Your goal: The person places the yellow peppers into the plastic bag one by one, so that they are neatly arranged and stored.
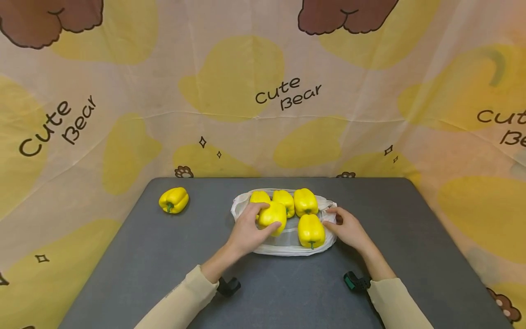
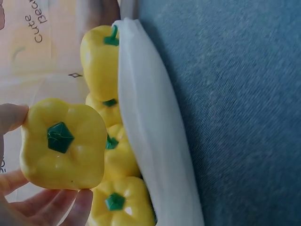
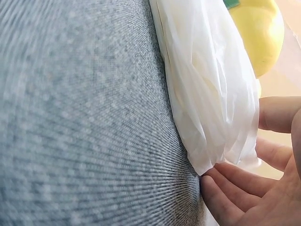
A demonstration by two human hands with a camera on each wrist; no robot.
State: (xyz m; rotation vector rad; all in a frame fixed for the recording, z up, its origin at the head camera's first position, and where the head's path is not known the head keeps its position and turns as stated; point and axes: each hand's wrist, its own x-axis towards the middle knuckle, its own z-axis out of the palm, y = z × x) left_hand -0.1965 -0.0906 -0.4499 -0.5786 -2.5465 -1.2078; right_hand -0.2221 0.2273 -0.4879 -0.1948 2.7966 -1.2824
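My left hand [image 1: 248, 232] grips a yellow bell pepper [image 1: 273, 216] between thumb and fingers, above the left part of an open white plastic bag [image 1: 283, 251]. In the left wrist view, the green stem end of this held pepper [image 2: 63, 143] faces the camera. Inside the bag sit several more yellow bell peppers, one of them a pepper [image 1: 311, 230] at the front right. At the bag's right end, my right hand [image 1: 350, 232] holds the gathered rim. The right wrist view has its thumb and fingers around the crumpled white plastic [image 3: 211, 94].
Another yellow bell pepper [image 1: 174, 200] lies alone at the back left of the dark grey table [image 1: 271, 292]. Behind the table hangs a patterned cloth [image 1: 230, 82]. A dark wrist strap is visible below each hand.
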